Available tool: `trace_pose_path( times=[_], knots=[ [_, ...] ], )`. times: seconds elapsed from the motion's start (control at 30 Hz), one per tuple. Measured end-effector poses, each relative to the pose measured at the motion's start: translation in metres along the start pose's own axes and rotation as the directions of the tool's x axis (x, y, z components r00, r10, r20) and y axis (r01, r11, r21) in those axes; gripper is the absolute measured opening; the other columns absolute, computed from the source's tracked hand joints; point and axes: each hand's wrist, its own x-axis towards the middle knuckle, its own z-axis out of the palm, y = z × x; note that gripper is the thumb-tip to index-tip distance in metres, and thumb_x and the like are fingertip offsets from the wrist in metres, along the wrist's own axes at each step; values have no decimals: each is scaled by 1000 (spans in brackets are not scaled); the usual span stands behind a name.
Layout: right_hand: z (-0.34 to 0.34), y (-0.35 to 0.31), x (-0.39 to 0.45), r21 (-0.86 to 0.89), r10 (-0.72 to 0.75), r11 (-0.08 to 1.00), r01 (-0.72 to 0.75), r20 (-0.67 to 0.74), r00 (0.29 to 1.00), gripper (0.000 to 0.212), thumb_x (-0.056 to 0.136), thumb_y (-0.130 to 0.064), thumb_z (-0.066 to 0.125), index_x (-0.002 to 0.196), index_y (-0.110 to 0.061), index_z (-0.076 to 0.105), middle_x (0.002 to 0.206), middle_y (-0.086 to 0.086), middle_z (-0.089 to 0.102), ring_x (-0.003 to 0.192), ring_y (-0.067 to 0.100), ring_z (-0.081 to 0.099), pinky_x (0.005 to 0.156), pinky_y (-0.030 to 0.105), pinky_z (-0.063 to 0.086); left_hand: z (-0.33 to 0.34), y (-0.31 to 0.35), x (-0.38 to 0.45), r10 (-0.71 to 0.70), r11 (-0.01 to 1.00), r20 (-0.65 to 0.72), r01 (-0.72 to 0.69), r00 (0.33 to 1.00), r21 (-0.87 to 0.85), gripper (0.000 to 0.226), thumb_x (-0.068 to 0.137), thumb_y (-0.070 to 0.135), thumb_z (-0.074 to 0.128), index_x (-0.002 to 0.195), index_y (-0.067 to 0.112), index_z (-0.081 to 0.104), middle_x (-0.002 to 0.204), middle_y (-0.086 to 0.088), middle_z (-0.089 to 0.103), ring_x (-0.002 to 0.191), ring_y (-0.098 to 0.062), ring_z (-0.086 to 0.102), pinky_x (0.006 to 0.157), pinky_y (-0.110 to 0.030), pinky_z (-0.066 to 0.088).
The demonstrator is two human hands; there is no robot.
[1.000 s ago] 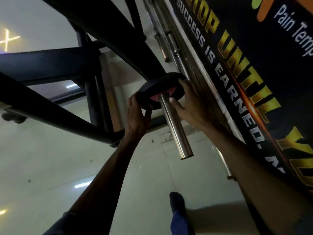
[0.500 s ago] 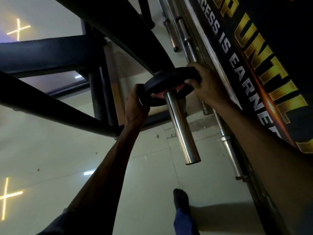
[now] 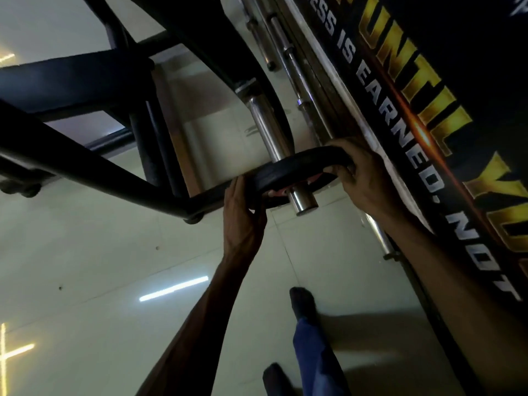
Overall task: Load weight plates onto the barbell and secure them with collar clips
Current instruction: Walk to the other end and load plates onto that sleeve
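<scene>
Both hands gripped the weight plate (image 3: 297, 170) in the head view: left hand (image 3: 243, 221) curled on its near rim, right hand (image 3: 360, 172) on its far rim. A second earlier it sat deep on the barbell sleeve (image 3: 268, 132); now it was near the tip, seemingly sliding off, so loading looked undone.

Plate drawn out toward the sleeve's tip

The weight plate (image 3: 297, 170), a second ago deep on the barbell sleeve (image 3: 267, 130), now sits near its free end; the left hand (image 3: 243, 218) and right hand (image 3: 363, 178) came along gripping its rim.
</scene>
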Motion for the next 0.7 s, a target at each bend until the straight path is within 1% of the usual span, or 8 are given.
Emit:
trace_pose_path(
  times=[0.1,0.17,0.27,0.33,0.4,0.53,0.63,0.7],
  knots=[
    [-4,-5,-45,25,50,998,-49,-54,997,40,92,6,64,131,-3,64,132,12,66,125,13,56,107,13,42,-1,7,-37,38,999,11,-38,999,-6,44,88,-4,70,123,17,54,119,-11,66,108,-18,56,86,-14,44],
    [-6,-9,-72,71,98,993,-92,-75,992,40,93,3,66,132,-4,65,131,10,66,123,14,57,104,17,46,-3,12,-58,77,997,0,-77,997,-25,54,85,-5,69,122,29,46,118,-6,62,105,-8,49,88,-15,40],
    [-6,-20,-114,110,106,989,-95,-101,989,38,92,-2,71,129,-12,67,126,-1,66,120,10,59,99,18,51,-19,14,-90,93,994,8,-92,996,-62,41,90,12,68,120,31,48,115,7,54,104,3,44,89,-26,45],
    [-5,-34,-137,141,96,987,-78,-124,988,38,92,-6,72,128,-15,68,127,-4,67,119,6,59,99,14,51,-38,13,-112,101,992,27,-99,995,-76,32,96,18,71,123,22,55,120,8,56,108,-1,49,91,-35,51],
    [-4,-57,-159,163,85,985,-62,-141,986,38,93,-14,73,131,-17,68,132,-3,67,122,6,60,100,17,52,-69,17,-135,84,994,32,-82,996,-76,36,98,22,72,130,13,59,128,-1,62,116,-15,57,94,-38,53],
    [-1,-126,-197,206,2,978,30,-154,988,38,91,-26,76,129,-28,67,125,-33,61,122,-6,58,97,18,54,-149,34,-182,112,987,-38,-116,993,-108,32,99,26,70,125,9,61,115,-7,65,106,-26,62,79,-39,54],
    [1,-182,-218,212,-76,971,108,-154,985,40,92,-31,76,130,-22,67,126,-18,64,122,0,60,95,18,55,-213,48,-211,126,982,-100,-139,987,-132,30,99,31,68,123,14,62,112,1,64,105,-20,62,79,-32,52],
    [3,-221,-228,237,-114,960,146,-142,983,40,92,-31,77,129,-21,67,125,-19,64,120,1,61,94,20,56,-253,54,-229,109,984,-143,-127,984,-126,31,100,33,68,123,15,62,112,1,65,106,-21,62,83,-32,52]
  ],
)
